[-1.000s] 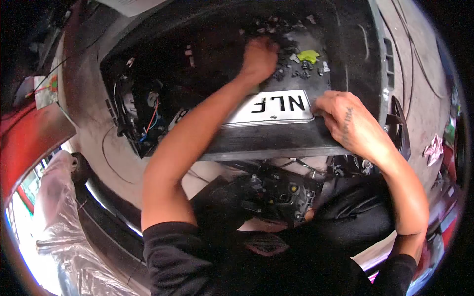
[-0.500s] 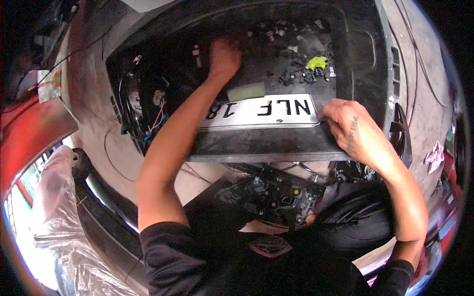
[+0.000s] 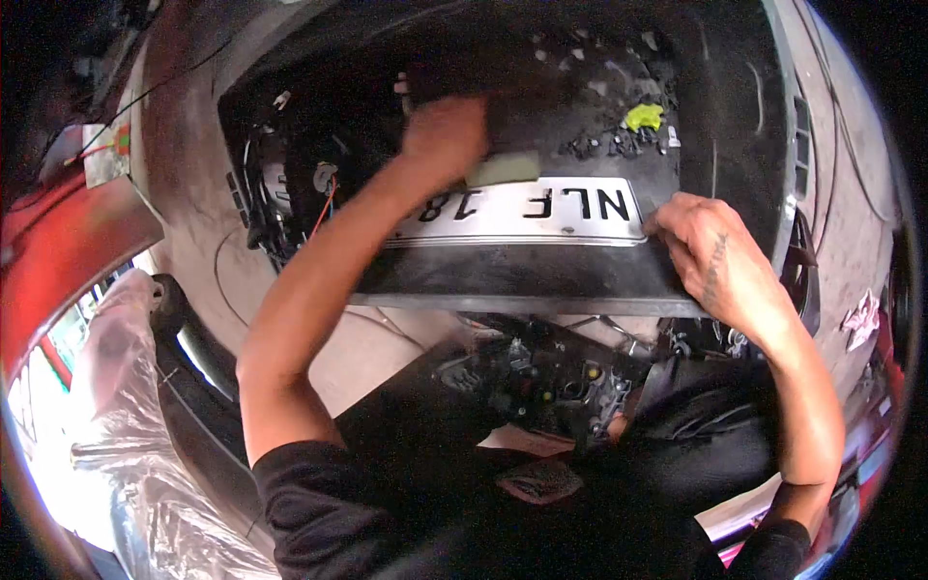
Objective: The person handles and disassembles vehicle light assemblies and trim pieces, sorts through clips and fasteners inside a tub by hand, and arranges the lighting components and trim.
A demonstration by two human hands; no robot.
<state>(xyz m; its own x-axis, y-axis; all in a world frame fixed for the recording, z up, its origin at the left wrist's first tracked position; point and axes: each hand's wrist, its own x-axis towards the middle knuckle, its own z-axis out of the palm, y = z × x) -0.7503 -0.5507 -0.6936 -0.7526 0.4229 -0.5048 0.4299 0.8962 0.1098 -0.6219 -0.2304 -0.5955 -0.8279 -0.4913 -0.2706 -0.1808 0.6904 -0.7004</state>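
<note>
A white licence plate with black characters lies upside down to me in a black plastic car panel. My right hand is at the plate's right end, fingers curled together in a pinch; what they hold, if anything, is hidden. My left hand is over the panel, up and left of the plate, smeared by motion, so its fingers cannot be made out. Just beyond the plate lies a pale green flat block, close to the left hand.
Dark clips and fasteners lie scattered in the panel beside a crumpled yellow-green piece. Loose wires come from a part at the left. Clear plastic sheeting hangs at lower left. Cables run along the floor at right.
My left hand has moved slightly down, towards the green block and plate. The right hand stays at the plate's end. The whole view has shifted a little.
</note>
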